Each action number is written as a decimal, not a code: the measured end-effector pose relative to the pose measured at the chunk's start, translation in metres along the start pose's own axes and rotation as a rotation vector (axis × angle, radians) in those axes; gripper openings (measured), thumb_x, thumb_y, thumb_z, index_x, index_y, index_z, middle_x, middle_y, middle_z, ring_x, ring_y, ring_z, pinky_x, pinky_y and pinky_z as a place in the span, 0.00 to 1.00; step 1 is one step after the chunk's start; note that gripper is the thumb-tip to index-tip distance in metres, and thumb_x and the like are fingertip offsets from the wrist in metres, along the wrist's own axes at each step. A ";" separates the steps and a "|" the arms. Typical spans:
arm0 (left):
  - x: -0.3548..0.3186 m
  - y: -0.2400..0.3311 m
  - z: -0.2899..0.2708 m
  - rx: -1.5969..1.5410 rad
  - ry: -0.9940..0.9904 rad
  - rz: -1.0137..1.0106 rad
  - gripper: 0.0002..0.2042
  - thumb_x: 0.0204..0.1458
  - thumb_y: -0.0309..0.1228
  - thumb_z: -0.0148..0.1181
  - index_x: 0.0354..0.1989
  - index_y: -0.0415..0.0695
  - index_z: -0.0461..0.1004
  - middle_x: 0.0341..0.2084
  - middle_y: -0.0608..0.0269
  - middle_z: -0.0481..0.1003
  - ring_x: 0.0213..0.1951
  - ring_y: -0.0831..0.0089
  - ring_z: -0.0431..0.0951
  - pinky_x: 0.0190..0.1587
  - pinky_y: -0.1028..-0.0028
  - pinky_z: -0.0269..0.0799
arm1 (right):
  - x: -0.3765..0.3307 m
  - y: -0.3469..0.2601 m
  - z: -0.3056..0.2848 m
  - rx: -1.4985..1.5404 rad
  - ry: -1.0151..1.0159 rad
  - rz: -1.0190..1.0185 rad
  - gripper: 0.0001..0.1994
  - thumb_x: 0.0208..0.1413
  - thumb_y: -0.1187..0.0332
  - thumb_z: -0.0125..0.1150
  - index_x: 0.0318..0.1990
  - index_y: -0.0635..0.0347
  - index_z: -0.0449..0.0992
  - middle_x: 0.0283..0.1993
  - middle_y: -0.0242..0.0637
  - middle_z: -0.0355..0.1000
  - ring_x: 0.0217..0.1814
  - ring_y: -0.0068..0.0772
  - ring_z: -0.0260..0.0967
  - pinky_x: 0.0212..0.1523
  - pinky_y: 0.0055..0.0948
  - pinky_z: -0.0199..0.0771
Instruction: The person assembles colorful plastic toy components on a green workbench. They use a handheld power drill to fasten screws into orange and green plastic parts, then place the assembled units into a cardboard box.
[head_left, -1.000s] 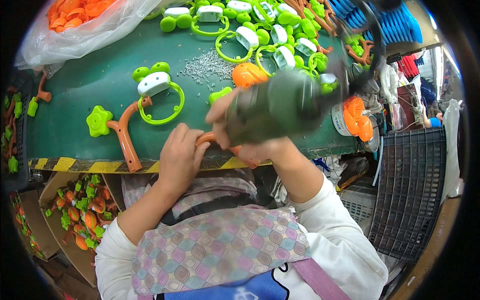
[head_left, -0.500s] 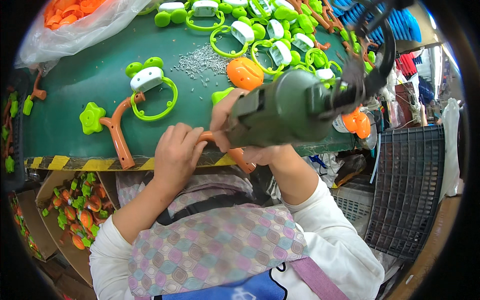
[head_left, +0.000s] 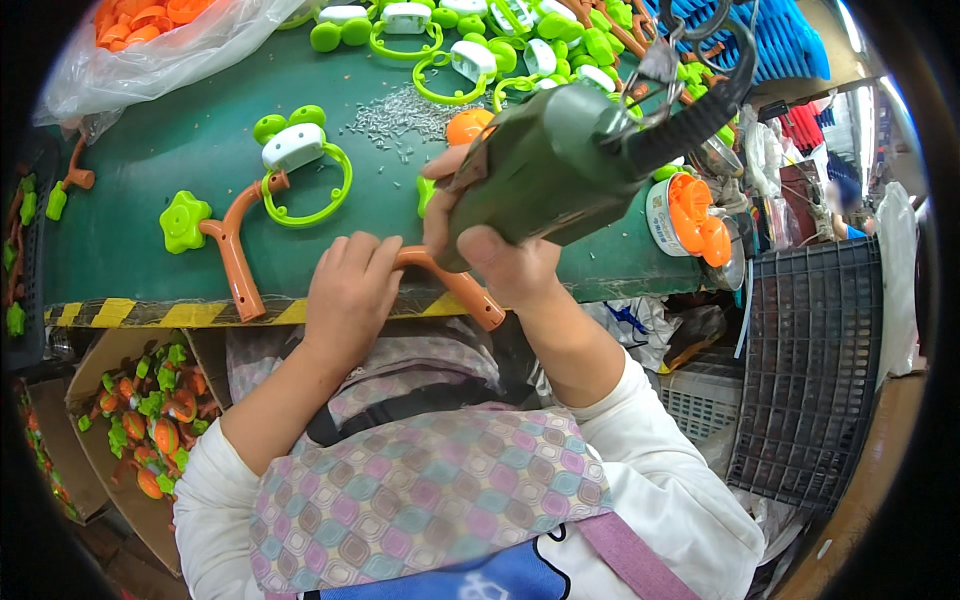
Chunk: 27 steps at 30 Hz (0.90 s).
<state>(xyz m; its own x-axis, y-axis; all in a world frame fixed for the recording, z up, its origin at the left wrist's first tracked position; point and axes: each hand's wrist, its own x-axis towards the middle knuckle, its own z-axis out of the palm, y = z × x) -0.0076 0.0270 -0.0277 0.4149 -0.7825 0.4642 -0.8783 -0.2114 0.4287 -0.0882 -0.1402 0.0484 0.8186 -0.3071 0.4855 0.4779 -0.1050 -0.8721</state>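
Note:
My right hand (head_left: 510, 268) is wrapped round the body of a dark green electric screwdriver (head_left: 565, 160), whose cord end points up and to the right. Its tip is hidden behind the fingers. At the table's front edge my left hand (head_left: 350, 290) grips one end of a brown, branch-shaped plastic piece (head_left: 465, 288); the other end sticks out below my right hand. Left of my hands lies a second brown branch piece (head_left: 233, 262), with a green star-shaped part (head_left: 184, 222) beside it. A green ring with a white block (head_left: 294, 148) touches its upper end.
Loose screws (head_left: 405, 115) lie scattered behind my hands, near an orange oval part (head_left: 468, 126). Green-and-white ring parts (head_left: 472, 62) crowd the back. A tub of orange parts (head_left: 662, 217) stands at right. Below the table are a carton of assembled pieces (head_left: 100, 375) and a dark crate (head_left: 815, 370).
The screwdriver has tilted, its cord end swinging upward and away, and it covers more of the orange oval part. My left hand stays on the brown piece.

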 end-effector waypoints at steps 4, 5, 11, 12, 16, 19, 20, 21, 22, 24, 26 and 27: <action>-0.002 -0.004 0.000 0.032 -0.017 0.049 0.19 0.47 0.26 0.66 0.50 0.41 0.73 0.34 0.57 0.67 0.39 0.58 0.71 0.42 0.62 0.69 | -0.005 0.009 -0.009 0.103 -0.138 0.077 0.36 0.51 0.44 0.73 0.50 0.70 0.68 0.31 0.39 0.72 0.25 0.26 0.69 0.27 0.22 0.67; -0.002 -0.005 0.001 0.028 -0.011 0.063 0.19 0.47 0.26 0.66 0.50 0.41 0.73 0.34 0.57 0.67 0.39 0.58 0.71 0.42 0.62 0.69 | -0.004 0.008 -0.008 0.147 -0.134 0.101 0.37 0.50 0.42 0.73 0.50 0.69 0.69 0.30 0.38 0.72 0.25 0.26 0.69 0.27 0.23 0.67; 0.004 -0.007 -0.001 -0.017 0.005 0.065 0.20 0.48 0.23 0.66 0.51 0.40 0.74 0.34 0.56 0.68 0.36 0.57 0.73 0.39 0.62 0.71 | 0.000 -0.003 -0.005 0.143 0.061 0.057 0.35 0.55 0.41 0.66 0.51 0.69 0.69 0.26 0.37 0.71 0.24 0.29 0.71 0.27 0.26 0.71; 0.007 -0.004 -0.007 -0.124 0.009 0.022 0.19 0.48 0.23 0.66 0.50 0.41 0.74 0.34 0.56 0.69 0.36 0.58 0.74 0.38 0.62 0.72 | 0.002 -0.004 -0.008 0.185 0.141 0.023 0.31 0.57 0.47 0.66 0.51 0.69 0.69 0.27 0.38 0.72 0.24 0.29 0.71 0.28 0.27 0.71; 0.031 0.010 -0.043 -0.487 0.105 -0.014 0.15 0.49 0.21 0.66 0.47 0.42 0.76 0.35 0.57 0.70 0.33 0.61 0.76 0.35 0.66 0.74 | 0.021 -0.029 -0.025 0.315 0.474 0.088 0.32 0.63 0.38 0.53 0.50 0.65 0.69 0.24 0.37 0.70 0.23 0.32 0.69 0.28 0.32 0.73; 0.051 0.015 -0.068 -0.585 0.059 -0.024 0.08 0.50 0.22 0.68 0.38 0.41 0.76 0.30 0.59 0.67 0.28 0.67 0.71 0.31 0.69 0.69 | 0.034 -0.042 -0.038 0.386 0.555 0.147 0.32 0.63 0.36 0.50 0.48 0.62 0.69 0.24 0.35 0.67 0.25 0.32 0.68 0.31 0.35 0.74; 0.055 0.016 -0.075 -0.547 0.017 -0.010 0.08 0.50 0.22 0.68 0.37 0.41 0.76 0.29 0.60 0.67 0.27 0.67 0.70 0.30 0.69 0.68 | 0.036 -0.043 -0.040 0.390 0.570 0.165 0.32 0.63 0.35 0.50 0.47 0.61 0.69 0.24 0.34 0.67 0.26 0.32 0.67 0.32 0.36 0.74; 0.059 0.016 -0.080 -0.508 -0.024 0.003 0.07 0.50 0.22 0.68 0.36 0.40 0.75 0.28 0.60 0.66 0.26 0.67 0.69 0.30 0.69 0.67 | 0.038 -0.044 -0.042 0.403 0.571 0.172 0.32 0.63 0.35 0.50 0.47 0.61 0.68 0.24 0.34 0.67 0.26 0.32 0.67 0.32 0.36 0.73; 0.063 0.018 -0.082 -0.500 -0.013 0.025 0.08 0.50 0.22 0.67 0.33 0.40 0.73 0.27 0.61 0.63 0.25 0.67 0.68 0.28 0.67 0.65 | 0.039 -0.044 -0.043 0.415 0.572 0.179 0.32 0.62 0.35 0.50 0.47 0.60 0.68 0.24 0.34 0.66 0.26 0.31 0.66 0.32 0.36 0.73; 0.066 0.023 -0.088 -0.492 -0.019 0.036 0.08 0.51 0.21 0.67 0.34 0.40 0.72 0.26 0.60 0.63 0.25 0.67 0.68 0.28 0.67 0.65 | 0.040 -0.043 -0.046 0.446 0.579 0.202 0.32 0.62 0.34 0.50 0.46 0.60 0.68 0.25 0.33 0.66 0.26 0.31 0.66 0.33 0.35 0.73; 0.069 0.027 -0.091 -0.477 -0.017 0.062 0.08 0.51 0.21 0.67 0.34 0.40 0.72 0.27 0.60 0.63 0.25 0.66 0.68 0.29 0.67 0.65 | 0.043 -0.043 -0.053 0.493 0.534 0.200 0.32 0.62 0.34 0.50 0.47 0.59 0.68 0.25 0.33 0.66 0.26 0.31 0.65 0.33 0.36 0.72; 0.069 0.029 -0.093 -0.467 -0.012 0.081 0.08 0.50 0.20 0.67 0.34 0.40 0.72 0.27 0.60 0.64 0.26 0.65 0.69 0.29 0.66 0.66 | 0.043 -0.044 -0.057 0.518 0.513 0.198 0.32 0.62 0.33 0.50 0.48 0.59 0.68 0.25 0.33 0.65 0.26 0.31 0.65 0.32 0.36 0.72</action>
<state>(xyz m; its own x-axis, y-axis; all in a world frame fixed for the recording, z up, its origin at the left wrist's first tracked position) 0.0175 0.0215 0.0883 0.3441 -0.7926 0.5033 -0.7059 0.1351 0.6953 -0.0922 -0.2025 0.1039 0.7139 -0.6894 0.1231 0.5298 0.4168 -0.7386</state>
